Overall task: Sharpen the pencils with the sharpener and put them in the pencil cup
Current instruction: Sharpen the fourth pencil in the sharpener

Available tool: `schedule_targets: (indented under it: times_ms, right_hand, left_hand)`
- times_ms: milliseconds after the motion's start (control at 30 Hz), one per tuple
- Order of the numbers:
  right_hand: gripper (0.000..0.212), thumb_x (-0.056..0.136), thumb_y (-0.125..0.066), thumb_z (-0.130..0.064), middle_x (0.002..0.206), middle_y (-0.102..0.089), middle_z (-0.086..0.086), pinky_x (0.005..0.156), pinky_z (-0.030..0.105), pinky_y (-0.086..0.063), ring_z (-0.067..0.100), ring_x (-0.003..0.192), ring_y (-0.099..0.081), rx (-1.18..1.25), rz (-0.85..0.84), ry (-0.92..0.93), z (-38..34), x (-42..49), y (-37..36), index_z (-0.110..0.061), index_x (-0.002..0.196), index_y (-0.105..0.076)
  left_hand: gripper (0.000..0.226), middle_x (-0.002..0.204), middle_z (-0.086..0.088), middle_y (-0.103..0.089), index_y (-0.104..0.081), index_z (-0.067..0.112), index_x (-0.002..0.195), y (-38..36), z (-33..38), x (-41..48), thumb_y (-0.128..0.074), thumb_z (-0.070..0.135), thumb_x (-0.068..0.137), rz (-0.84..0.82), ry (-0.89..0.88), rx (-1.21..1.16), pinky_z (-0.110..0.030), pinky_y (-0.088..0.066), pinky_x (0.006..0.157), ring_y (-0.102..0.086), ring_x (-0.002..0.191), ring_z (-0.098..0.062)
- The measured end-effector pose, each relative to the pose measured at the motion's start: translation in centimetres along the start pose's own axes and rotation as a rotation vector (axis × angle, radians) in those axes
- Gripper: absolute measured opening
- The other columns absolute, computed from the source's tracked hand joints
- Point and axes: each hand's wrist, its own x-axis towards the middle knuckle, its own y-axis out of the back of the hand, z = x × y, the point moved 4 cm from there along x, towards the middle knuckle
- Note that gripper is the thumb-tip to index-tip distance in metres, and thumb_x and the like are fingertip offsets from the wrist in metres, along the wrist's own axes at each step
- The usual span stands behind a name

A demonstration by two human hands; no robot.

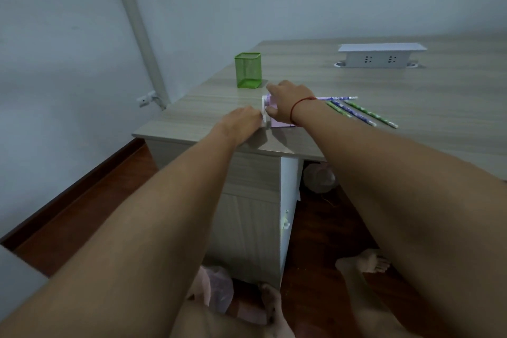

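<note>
A small lilac pencil sharpener [282, 123] with a white crank stands near the desk's front left corner. My right hand [288, 101] grips its body from above, covering most of it. My left hand [242, 123] holds the white crank handle [264, 115] on the sharpener's left side. A purple patterned pencil [337, 98] sticks out to the right from behind my right wrist, level with the sharpener. Three more pencils [365, 114], green and purple, lie on the desk just right of my right forearm. The green mesh pencil cup [248, 70] stands behind the sharpener, with nothing visible in it.
The wooden desk [411, 96] carries a white power socket block [381, 56] at the back right. The desk's left edge runs close to the sharpener. A wall and a white pipe [137, 25] are at the left. Plastic bags and my feet are on the floor below.
</note>
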Motion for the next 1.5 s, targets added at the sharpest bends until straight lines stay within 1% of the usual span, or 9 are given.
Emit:
schedule_targets:
  times_ms: [167,233,433,667,1033,1167,1267,1367,1500]
  right_hand:
    - [0.045,0.093,-0.046,-0.036,0.136,-0.046,0.015,0.092,0.040,-0.044,0.035,0.119,-0.052,0.059,0.031,0.019,0.1,-0.1,-0.1,-0.014,0.132,-0.046]
    - [0.046,0.092,-0.047,-0.036,0.137,-0.046,0.013,0.092,0.040,-0.044,0.035,0.119,-0.052,0.080,0.049,0.014,0.2,-0.1,-0.2,-0.016,0.133,-0.046]
    - [0.045,0.090,-0.049,-0.036,0.132,-0.047,0.011,0.089,0.041,-0.045,0.035,0.116,-0.053,0.065,0.063,0.002,0.5,0.2,-0.6,-0.017,0.130,-0.047]
    - [0.054,0.095,-0.046,-0.039,0.142,-0.040,0.013,0.097,0.040,-0.041,0.036,0.123,-0.049,0.029,-0.010,0.004,0.7,0.3,0.1,-0.018,0.143,-0.034]
    - [0.045,0.092,-0.054,-0.042,0.134,-0.047,0.013,0.094,0.040,-0.043,0.035,0.118,-0.053,0.031,-0.035,-0.061,0.2,0.4,0.3,-0.017,0.128,-0.048]
    - [0.048,0.092,-0.054,-0.042,0.132,-0.048,0.016,0.093,0.039,-0.043,0.036,0.117,-0.053,0.005,-0.040,-0.059,0.0,0.3,0.5,-0.013,0.130,-0.047]
    - [0.047,0.092,-0.052,-0.041,0.130,-0.049,0.016,0.090,0.038,-0.044,0.036,0.114,-0.054,0.006,-0.046,-0.052,0.1,0.5,0.5,-0.012,0.129,-0.047]
    - [0.046,0.092,-0.048,-0.037,0.132,-0.049,0.016,0.091,0.039,-0.043,0.035,0.115,-0.053,0.019,-0.029,-0.043,0.0,0.5,0.3,-0.011,0.129,-0.046]
    - [0.051,0.091,-0.047,-0.035,0.137,-0.045,0.016,0.095,0.039,-0.042,0.034,0.121,-0.050,0.051,0.017,-0.052,-0.1,0.4,-0.2,-0.007,0.134,-0.043]
  left_hand:
    - [0.035,0.105,-0.020,-0.065,-0.065,0.006,0.105,-0.5,-1.6,2.5,-0.039,0.028,0.099,-0.088,-0.041,0.076,-0.039,-0.046,0.082,-0.061,0.094,-0.034]
    - [0.033,0.109,-0.023,-0.063,-0.064,0.004,0.111,-0.2,-1.9,3.4,-0.041,0.024,0.098,-0.099,-0.065,0.142,-0.040,-0.046,0.083,-0.061,0.100,-0.037]
    - [0.021,0.098,-0.017,-0.067,-0.061,0.009,0.109,1.6,-2.6,5.2,-0.048,0.011,0.093,0.063,-0.186,0.375,-0.038,-0.048,0.068,-0.065,0.089,-0.037]
    - [0.025,0.102,-0.024,-0.064,-0.059,0.006,0.113,4.8,-2.3,5.1,-0.041,0.008,0.097,0.215,-0.203,0.351,-0.045,-0.049,0.072,-0.063,0.094,-0.042]
    - [0.021,0.096,-0.028,-0.065,-0.059,-0.002,0.108,4.6,-0.6,0.1,-0.045,0.006,0.096,0.349,-0.161,0.166,-0.048,-0.048,0.067,-0.064,0.087,-0.045]
    - [0.029,0.091,-0.020,-0.064,-0.052,0.010,0.122,2.4,0.1,-1.4,-0.042,0.005,0.096,0.291,-0.150,0.149,-0.041,-0.043,0.064,-0.062,0.081,-0.039]
    - [0.025,0.094,-0.020,-0.064,-0.050,0.009,0.120,1.7,0.1,-1.2,-0.039,0.009,0.098,0.267,-0.124,0.157,-0.037,-0.041,0.065,-0.062,0.085,-0.039]
    - [0.029,0.108,-0.020,-0.062,-0.053,0.002,0.120,0.7,0.3,-0.7,-0.037,0.003,0.096,0.144,-0.078,0.246,-0.040,-0.045,0.077,-0.061,0.099,-0.037]
    - [0.027,0.117,-0.017,-0.061,-0.057,0.002,0.117,-0.9,0.1,-0.2,-0.048,0.003,0.092,0.061,-0.063,0.265,-0.039,-0.048,0.089,-0.060,0.106,-0.032]
